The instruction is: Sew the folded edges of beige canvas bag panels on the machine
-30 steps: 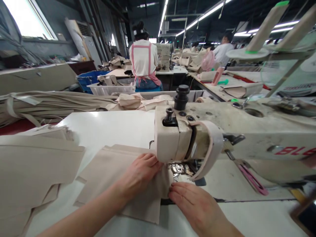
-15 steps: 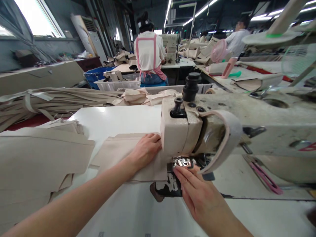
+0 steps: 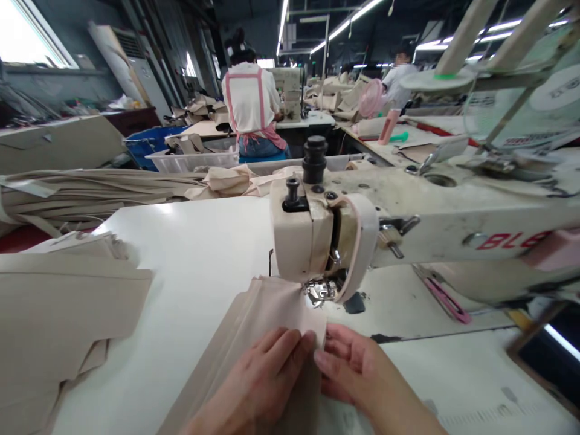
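A beige fabric panel (image 3: 274,304) runs under the presser foot (image 3: 318,291) of a white sewing machine (image 3: 296,238), its near part angled toward me. My left hand (image 3: 265,377) lies on top of the panel with bent fingers, thumb and forefinger pressed at its right edge. Just to the right, my right hand (image 3: 351,365) pinches that same edge between thumb and fingers, slightly lifted. Both hands are close together, in front of the needle area. The panel's lower end passes beneath my left hand and out of view.
Stacked beige panels (image 3: 67,308) lie at the left, with bundled fabric strips (image 3: 104,196) behind. Pink-handled snips (image 3: 446,299) rest on the machine bed. A dark-screened device (image 3: 555,350) is at the right edge. Ahead, a person in a pink-strapped apron (image 3: 249,109) sits facing away.
The panel has turned and now angles toward me. My left hand has come back from beside the machine head. My right hand has left the presser foot and grips the edge. The view shifted right.
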Action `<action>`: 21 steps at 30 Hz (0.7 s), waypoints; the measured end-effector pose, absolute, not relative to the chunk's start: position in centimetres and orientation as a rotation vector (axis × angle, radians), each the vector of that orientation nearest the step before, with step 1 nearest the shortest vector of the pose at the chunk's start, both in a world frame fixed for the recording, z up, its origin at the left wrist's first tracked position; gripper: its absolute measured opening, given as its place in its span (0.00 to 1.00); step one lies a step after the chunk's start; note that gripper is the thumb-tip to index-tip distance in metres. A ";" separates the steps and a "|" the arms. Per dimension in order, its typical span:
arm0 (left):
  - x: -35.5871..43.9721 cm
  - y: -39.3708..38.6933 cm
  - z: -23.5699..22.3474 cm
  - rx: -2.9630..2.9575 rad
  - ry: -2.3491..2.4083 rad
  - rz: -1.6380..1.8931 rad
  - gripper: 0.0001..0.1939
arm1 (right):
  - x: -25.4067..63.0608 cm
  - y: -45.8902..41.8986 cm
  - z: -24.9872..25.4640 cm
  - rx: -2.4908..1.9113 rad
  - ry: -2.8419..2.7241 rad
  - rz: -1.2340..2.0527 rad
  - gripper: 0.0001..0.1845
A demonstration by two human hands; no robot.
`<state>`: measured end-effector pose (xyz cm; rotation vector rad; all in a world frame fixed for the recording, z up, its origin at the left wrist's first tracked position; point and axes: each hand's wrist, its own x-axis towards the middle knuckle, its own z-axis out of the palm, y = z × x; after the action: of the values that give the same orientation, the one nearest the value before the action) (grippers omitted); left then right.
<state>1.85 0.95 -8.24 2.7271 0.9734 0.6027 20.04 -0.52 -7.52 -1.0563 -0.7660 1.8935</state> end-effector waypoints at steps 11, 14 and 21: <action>4.0 7.4 -4.5 1.887 1.123 0.411 0.07 | 20.0 1.7 -7.1 -1.277 -0.873 1.683 0.13; 4.1 8.2 -4.8 1.830 1.166 0.385 0.04 | 19.8 1.5 -8.0 -1.287 -0.917 1.662 0.12; 4.8 8.1 -4.5 1.762 1.499 0.441 0.09 | 18.3 -2.4 -11.9 -1.387 -1.062 1.596 0.30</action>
<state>4.83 8.10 -4.47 1.7618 1.4990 0.4405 18.28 -2.39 -11.88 -1.3867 -1.0617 1.5965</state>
